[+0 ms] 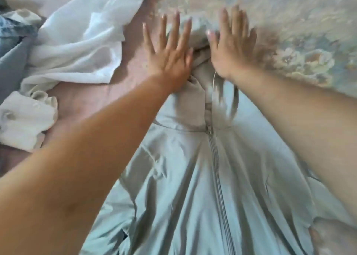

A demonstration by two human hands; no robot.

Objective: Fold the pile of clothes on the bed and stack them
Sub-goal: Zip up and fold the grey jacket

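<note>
Jacket [193,177] of pale blue-green fabric lies spread flat on the bed [92,100], filling the lower centre of the frame and running up to the middle. Its cloth looks smooth and thin, with soft creases fanning outward from the collar. A closed zipper [218,173] runs up its centre, and the pull sits at the neck seam. Above that seam the hood [195,92], in a greyer tone, is bunched into folds in the centre of the frame.

Left hand [170,55] lies flat on the hood's left side, fingers [164,30] straight and spread, gripping nothing. Right hand [231,48] lies flat on the hood's right side, its fingers straight and close together, also gripping nothing. Both forearms reach in from the lower corners, crossing over the jacket's shoulders.

In the upper left a sheer white cloth [81,32] lies crumpled, and part of it is see-through over the pink sheet. Below it, at the left edge, sits a bundled white garment [25,119]. A blue garment [11,48] shows at the far left edge. A floral bedspread [299,32] with a raised pattern covers the upper right.
</note>
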